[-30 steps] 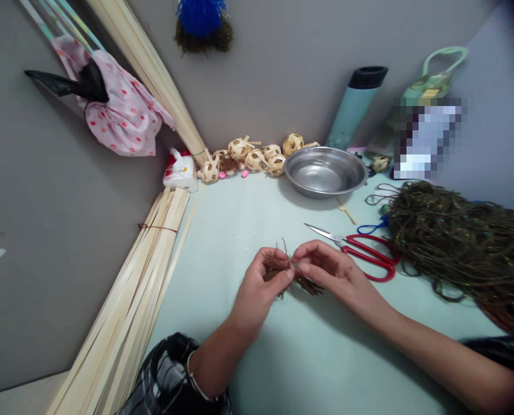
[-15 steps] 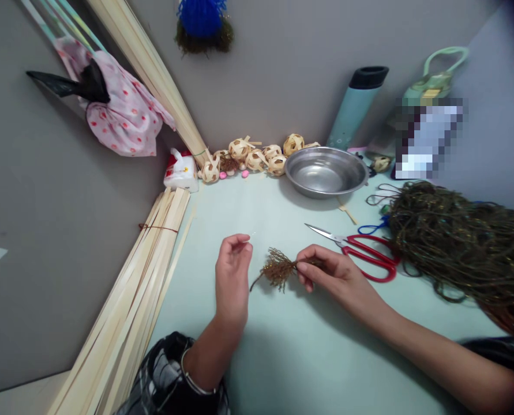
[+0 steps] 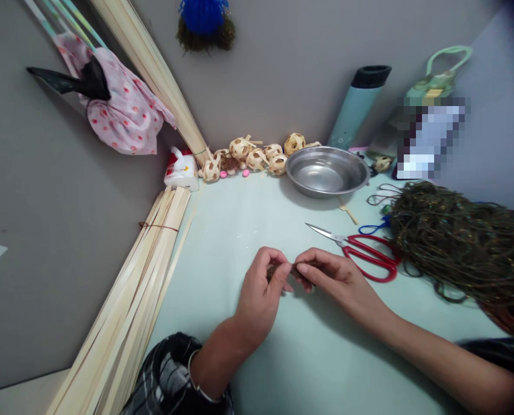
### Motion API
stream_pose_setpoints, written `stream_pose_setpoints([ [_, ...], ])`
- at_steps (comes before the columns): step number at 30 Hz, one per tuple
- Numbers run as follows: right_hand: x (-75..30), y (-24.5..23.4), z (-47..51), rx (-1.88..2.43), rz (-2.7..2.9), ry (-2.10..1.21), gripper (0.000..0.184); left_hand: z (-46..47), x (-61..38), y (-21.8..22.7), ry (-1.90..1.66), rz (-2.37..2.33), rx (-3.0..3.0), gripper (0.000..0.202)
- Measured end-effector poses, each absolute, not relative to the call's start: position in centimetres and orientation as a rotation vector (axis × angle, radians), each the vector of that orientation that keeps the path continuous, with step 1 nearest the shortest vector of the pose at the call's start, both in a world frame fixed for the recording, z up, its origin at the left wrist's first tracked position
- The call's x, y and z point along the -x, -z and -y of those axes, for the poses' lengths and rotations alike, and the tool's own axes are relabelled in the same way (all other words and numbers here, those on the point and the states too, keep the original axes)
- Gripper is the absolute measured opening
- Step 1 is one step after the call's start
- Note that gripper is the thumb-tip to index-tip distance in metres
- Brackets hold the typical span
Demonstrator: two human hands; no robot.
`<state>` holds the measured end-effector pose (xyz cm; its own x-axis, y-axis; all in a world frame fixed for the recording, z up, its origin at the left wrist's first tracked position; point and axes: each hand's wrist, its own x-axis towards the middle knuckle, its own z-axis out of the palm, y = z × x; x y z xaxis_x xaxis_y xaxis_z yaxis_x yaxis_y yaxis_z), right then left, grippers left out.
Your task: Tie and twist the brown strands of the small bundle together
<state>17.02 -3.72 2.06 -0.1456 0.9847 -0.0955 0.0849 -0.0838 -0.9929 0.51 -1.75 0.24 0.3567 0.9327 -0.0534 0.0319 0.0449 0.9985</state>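
Observation:
Between my two hands, above the pale green table, is a small brown tassel of glittery cord, mostly covered by fingers. My right hand pinches its bound neck between thumb and forefinger. Closed around the frayed end is my left hand, its thumb and forefinger almost meeting the right fingertips. Just beyond my right hand lie red-handled scissors, blades pointing left. A big heap of dark brown cord spreads at the right.
A metal bowl stands at the back, beside several woven strip balls. Bundled wooden strips run along the left edge near a tissue pack. A teal bottle leans at the back wall.
My left hand has moved right and closed over the tassel's frayed end, which was in plain sight before. My right hand keeps its pinch in nearly the same place.

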Motion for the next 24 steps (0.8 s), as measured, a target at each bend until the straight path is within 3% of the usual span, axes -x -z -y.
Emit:
stream_pose_setpoints([
  [24,-16.82,-1.77,3.49,1.217,1.261,-1.506,0.029,1.42,-0.49,-0.40,-0.849,-0.977,-1.150,0.021],
])
